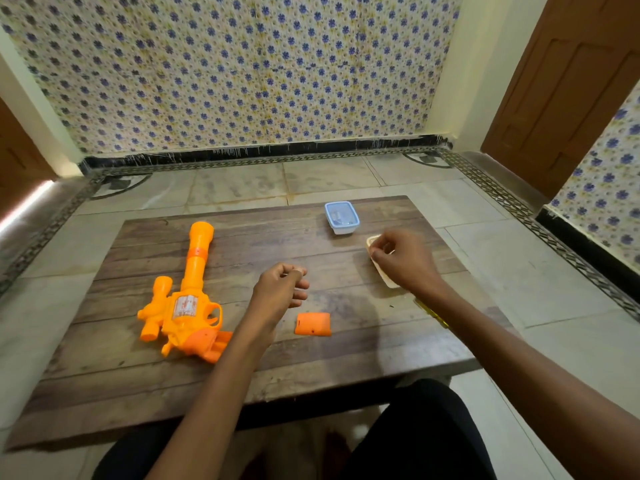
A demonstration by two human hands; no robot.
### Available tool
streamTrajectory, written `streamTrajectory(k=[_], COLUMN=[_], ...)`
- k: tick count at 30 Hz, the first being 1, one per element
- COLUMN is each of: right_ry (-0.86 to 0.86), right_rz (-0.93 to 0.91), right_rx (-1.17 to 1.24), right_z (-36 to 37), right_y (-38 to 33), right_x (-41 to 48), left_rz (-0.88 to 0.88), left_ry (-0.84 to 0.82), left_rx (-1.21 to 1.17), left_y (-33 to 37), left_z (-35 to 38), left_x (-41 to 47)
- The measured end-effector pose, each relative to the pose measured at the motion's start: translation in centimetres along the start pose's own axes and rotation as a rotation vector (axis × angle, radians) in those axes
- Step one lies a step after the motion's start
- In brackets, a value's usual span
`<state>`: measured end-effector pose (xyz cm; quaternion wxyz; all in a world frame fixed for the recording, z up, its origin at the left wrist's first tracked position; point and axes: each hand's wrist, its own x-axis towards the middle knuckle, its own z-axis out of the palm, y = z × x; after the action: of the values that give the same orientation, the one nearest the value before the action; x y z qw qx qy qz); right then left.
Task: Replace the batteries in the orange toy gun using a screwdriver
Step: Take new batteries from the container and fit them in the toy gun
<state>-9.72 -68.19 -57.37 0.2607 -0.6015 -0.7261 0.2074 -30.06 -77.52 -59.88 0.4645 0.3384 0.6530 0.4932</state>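
Note:
The orange toy gun (180,299) lies on the left of the wooden table, barrel pointing away from me. Its orange battery cover (313,324) lies loose on the table near the middle. My left hand (280,292) hovers just above and left of the cover, fingers loosely curled, nothing visible in it. My right hand (403,259) is over a cream tray (386,280) on the right, fingertips pinched together; I cannot see whether they hold anything. A yellow screwdriver (433,311) lies partly hidden under my right forearm.
A small clear box with a blue lid (341,218) stands at the table's far edge, just beyond the cream tray. The low wooden table (242,375) sits on a tiled floor, with my legs under its near edge.

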Motion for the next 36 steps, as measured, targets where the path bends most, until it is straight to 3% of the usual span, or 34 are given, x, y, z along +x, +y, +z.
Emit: streamTrajectory(k=[3,7,16,21,26,31,36], right_ry=[0.152,0.039,-0.021,-0.014,-0.111,-0.256,-0.335], right_rz=[0.076,0.267,0.445,0.271,-0.061,-0.387,-0.472], right_rx=[-0.156,-0.336,-0.03,-0.019,0.093,0.03,0.033], right_z=[-1.1,-1.7,-1.8,-3.0,-4.4,-4.6,-3.7], right_y=[2.5,5.3,6.5,5.8,3.0,-1.2,-4.4], right_x=[-0.5,1.2,2.5,1.1,-1.9,-3.6,-3.9], left_rz=[-0.026,-0.052,-0.08,-0.06,-0.147,-0.369,-0.447], left_ry=[-0.031,-0.04,-0.116,-0.137,-0.118,-0.476,-0.673], left_rx=[0.001,-0.01,0.004,-0.002,-0.223,-0.354,-0.496], left_y=[-0.5,-0.7,-0.7,-0.2,0.9,1.4,1.2], left_z=[0.8,2.7,5.9,6.0,4.9,1.9,0.1], left_x=[-1.1,-1.6,-1.3,-1.1,-1.3,-2.5,-3.6])
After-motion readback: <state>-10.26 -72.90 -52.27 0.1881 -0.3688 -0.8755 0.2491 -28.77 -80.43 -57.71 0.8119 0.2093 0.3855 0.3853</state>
